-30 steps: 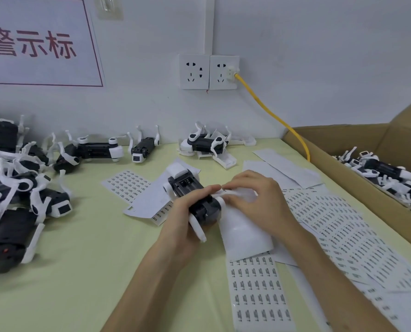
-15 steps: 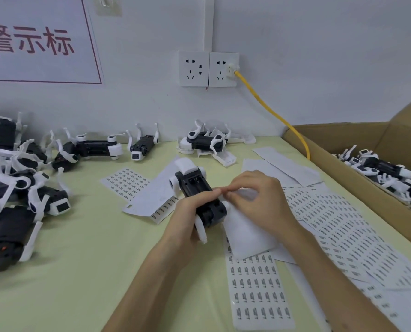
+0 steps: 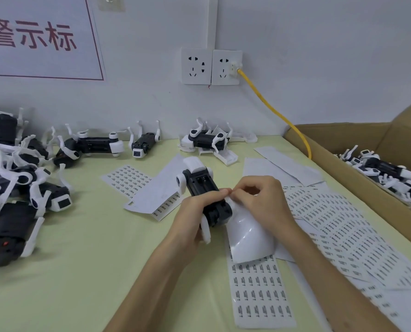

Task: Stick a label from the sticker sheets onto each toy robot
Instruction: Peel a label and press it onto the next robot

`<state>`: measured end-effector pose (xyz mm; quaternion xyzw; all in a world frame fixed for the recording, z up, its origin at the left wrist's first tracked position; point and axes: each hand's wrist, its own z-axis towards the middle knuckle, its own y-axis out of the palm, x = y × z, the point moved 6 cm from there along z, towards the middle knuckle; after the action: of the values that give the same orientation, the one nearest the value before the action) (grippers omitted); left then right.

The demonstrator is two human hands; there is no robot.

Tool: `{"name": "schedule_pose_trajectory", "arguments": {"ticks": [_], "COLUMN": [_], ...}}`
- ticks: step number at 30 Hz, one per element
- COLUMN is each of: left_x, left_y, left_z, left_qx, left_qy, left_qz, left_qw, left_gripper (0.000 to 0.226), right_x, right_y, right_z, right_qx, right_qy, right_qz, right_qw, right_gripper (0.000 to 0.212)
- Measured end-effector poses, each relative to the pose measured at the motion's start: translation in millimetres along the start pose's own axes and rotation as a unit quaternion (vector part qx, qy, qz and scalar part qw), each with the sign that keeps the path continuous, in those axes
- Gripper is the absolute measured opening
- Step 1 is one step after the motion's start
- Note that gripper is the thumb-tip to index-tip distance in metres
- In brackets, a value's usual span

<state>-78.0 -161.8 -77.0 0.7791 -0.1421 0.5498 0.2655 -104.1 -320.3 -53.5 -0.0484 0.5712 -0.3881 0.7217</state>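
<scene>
One toy robot (image 3: 200, 186), left grip (image 3: 193, 213), table (image 3: 92, 248) centre.

The wall sign (image 3: 36, 37) reads 警示标; sticker sheets' (image 3: 259, 291) print is illegible.

Since a second ago we've lifted our right hand (image 3: 259, 202) up off the sticker sheet (image 3: 250, 240). Its fingertips now pinch the sheet's top edge right by the thumb of our left hand (image 3: 192, 212). The sheet's curled higher, and the toy robot (image 3: 201, 185) has tipped slightly away.
</scene>
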Motion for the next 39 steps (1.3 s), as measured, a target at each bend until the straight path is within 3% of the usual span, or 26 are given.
{"name": "schedule_pose_trajectory", "arguments": {"ticks": [13,17,22,30,34,39], "left_x": [-4.4,-8.0,0.1,15.0,13.5,11.1], "left_y": [3.8,1.2,-8.3,-19.0,-14.1,-10.4], "left_z": [5.1,11.9,12.1,10.3,11.0,13.2], "left_qx": [-0.03,-0.029,0.024,0.052,0.014,0.003], "left_qy": [0.029,0.045,0.103,0.169,0.154,0.161], "left_qz": [0.084,0.068,0.008,-0.035,-0.019,0.013], "left_qw": [0.996,0.996,0.994,0.984,0.988,0.987], "left_gripper": [0.034,0.047,0.047,0.045,0.049,0.047], "right_x": [14.2,16.5,15.9,1.3,-7.6,-8.8], "right_y": [-3.6,-15.0,-23.2,-13.6,-5.6,-3.9], "right_z": [5.1,7.6,10.1,8.0,4.6,2.2], "right_qx": [-0.015,0.044,0.071,0.003,-0.051,-0.046], "right_qy": [0.107,0.074,0.04,-0.012,-0.044,-0.064], "right_qz": [0.069,0.087,0.128,0.175,0.162,0.096], "right_qw": [0.992,0.992,0.988,0.984,0.984,0.992], "right_gripper": [0.02,0.015,0.016,0.033,0.046,0.046]}}
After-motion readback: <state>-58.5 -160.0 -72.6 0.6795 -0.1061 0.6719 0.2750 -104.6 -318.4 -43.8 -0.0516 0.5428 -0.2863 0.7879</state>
